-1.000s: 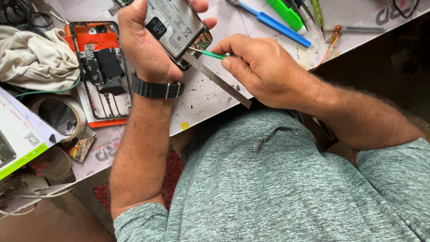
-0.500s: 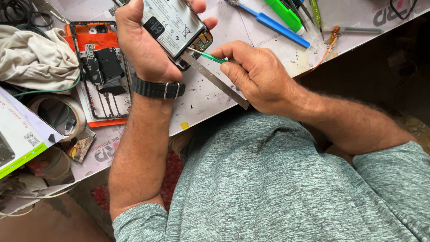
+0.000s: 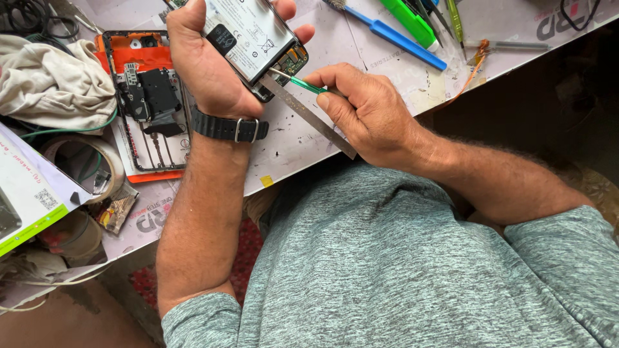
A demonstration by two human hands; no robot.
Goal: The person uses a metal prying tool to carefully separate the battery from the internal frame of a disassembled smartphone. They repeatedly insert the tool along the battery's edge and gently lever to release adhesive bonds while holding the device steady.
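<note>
While the left hand [image 3: 213,71] grips the opened phone [image 3: 258,38] above the bench, fingers wrapped round its edges, the right hand [image 3: 367,113] is pinched on a thin green tool [image 3: 302,82] with its tip at the phone's lower corner, by the exposed circuit board. A flat metal strip [image 3: 309,116] sits under the right fingers too, angled from the phone toward the bench edge; can't tell if it's gripped or just resting there.

Progress, my read: back is already off and the battery is exposed and still seated. Work at the bottom board is underway, not finished. Nothing reassembled.

Around it: orange phone frame [image 3: 145,96] with loose parts lies on the mat [image 3: 296,142] left of the wrist. Crumpled cloth [image 3: 51,80] and tape roll [image 3: 87,164] further left. Blue-handled brush [image 3: 393,35] and green tools lie behind the right hand, apart from it. Watch [image 3: 229,127] on the left wrist.

Obstructions: left thumb and palm cover part of the phone; bench is crowded near the frame.
</note>
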